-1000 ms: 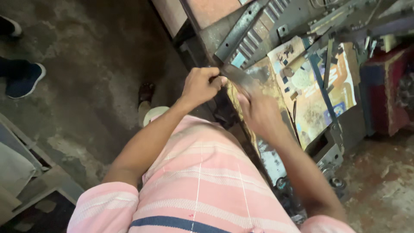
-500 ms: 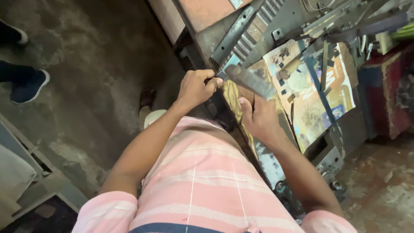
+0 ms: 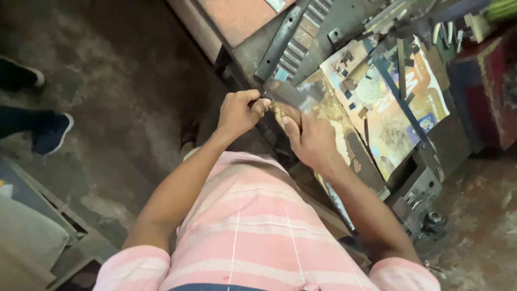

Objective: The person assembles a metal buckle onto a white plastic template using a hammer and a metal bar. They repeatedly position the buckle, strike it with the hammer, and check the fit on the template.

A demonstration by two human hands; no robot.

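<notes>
Grey metal strip (image 3: pixel 288 92) sits at the workbench (image 3: pixel 253 48) edge, pinched at its near end by left hand (image 3: pixel 239 112); right hand (image 3: pixel 309 140) clamps it flat from beside, likely steadying it over printed paper (image 3: pixel 388 108).

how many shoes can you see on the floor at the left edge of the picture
2: a black shoe with a pale sole near the upper left edge, and a dark blue shoe just below it. More may lie outside the frame.

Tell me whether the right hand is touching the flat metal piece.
Touching. The head view shows the right hand with its thumb pressed along the lower edge of the flat metal piece, no gap visible between them.
</notes>
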